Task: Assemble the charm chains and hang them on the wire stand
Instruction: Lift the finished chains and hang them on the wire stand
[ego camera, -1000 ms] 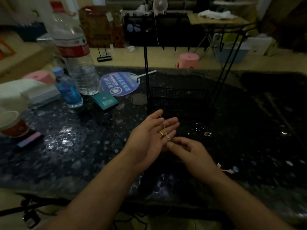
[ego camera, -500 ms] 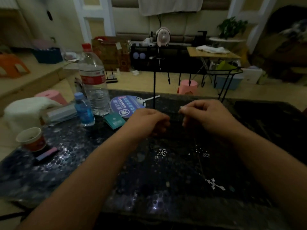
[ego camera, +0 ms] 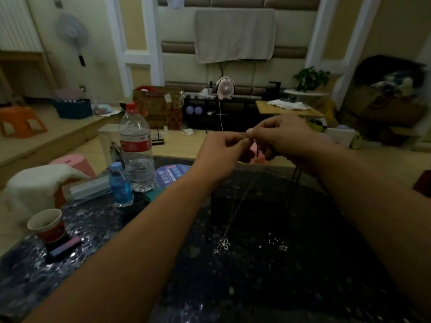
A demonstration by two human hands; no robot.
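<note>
Silver chain [ego camera: 235, 213] hung from pinching fingers above the dark desk [ego camera: 233, 287].
Left hand [ego camera: 219, 155] and right hand [ego camera: 283, 136] met raised over the wire stand [ego camera: 247, 203], both pinching the chain's top; its flower charm [ego camera: 223, 244] dangled near the desk. Water bottle [ego camera: 135, 148] stood well left, its red label unreadable.

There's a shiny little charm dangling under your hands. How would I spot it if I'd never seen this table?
Start at the dark speckled tabletop and find the black wire stand in its middle. A thin silver chain runs down in front of it to the silver open-petalled flower charm. It is larger than the small silver charm to its right, which has no chain visible.
</note>
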